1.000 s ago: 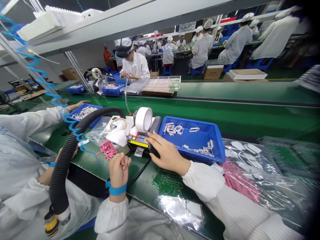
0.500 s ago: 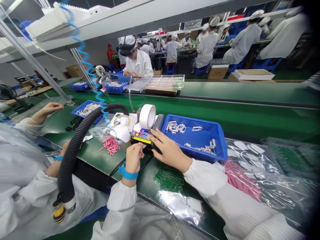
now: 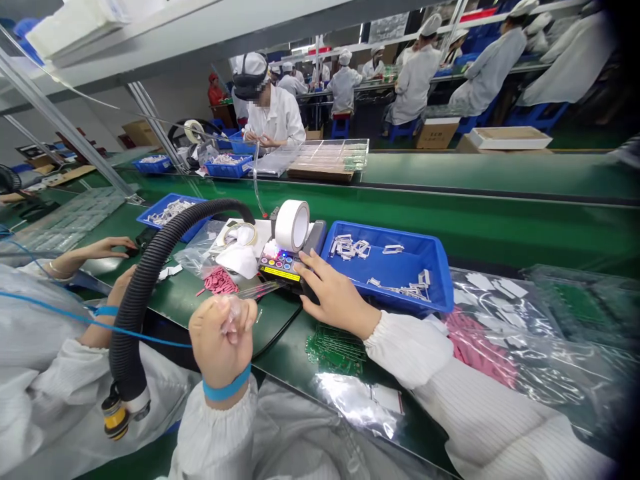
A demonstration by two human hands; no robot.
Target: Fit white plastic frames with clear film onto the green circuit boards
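Observation:
My left hand (image 3: 223, 337), with a blue wrist strap, is closed on the end of a strip of clear tape (image 3: 257, 289). The strip runs tight from the front of a dark tape dispenser (image 3: 281, 273) toward that hand. A wide white tape roll (image 3: 292, 225) sits on top of the dispenser, behind its coloured buttons. My right hand (image 3: 337, 293) lies with fingers spread on the dispenser's right side. A pile of pink strips (image 3: 218, 281) lies beyond my left hand. Below my right hand is a stack of green circuit boards (image 3: 336, 350).
A blue bin (image 3: 400, 263) with small white frames stands right of the dispenser. Bagged pink and white parts (image 3: 480, 347) lie further right. A black ribbed hose (image 3: 131, 313) arches on the left, beside a co-worker's hand (image 3: 107, 248). A blue cord (image 3: 95, 313) crosses at left.
My left hand has moved left and toward me, drawing the clear strip out of the dispenser. My right hand has stayed on the dispenser. The co-worker's hand at left has come down to the table.

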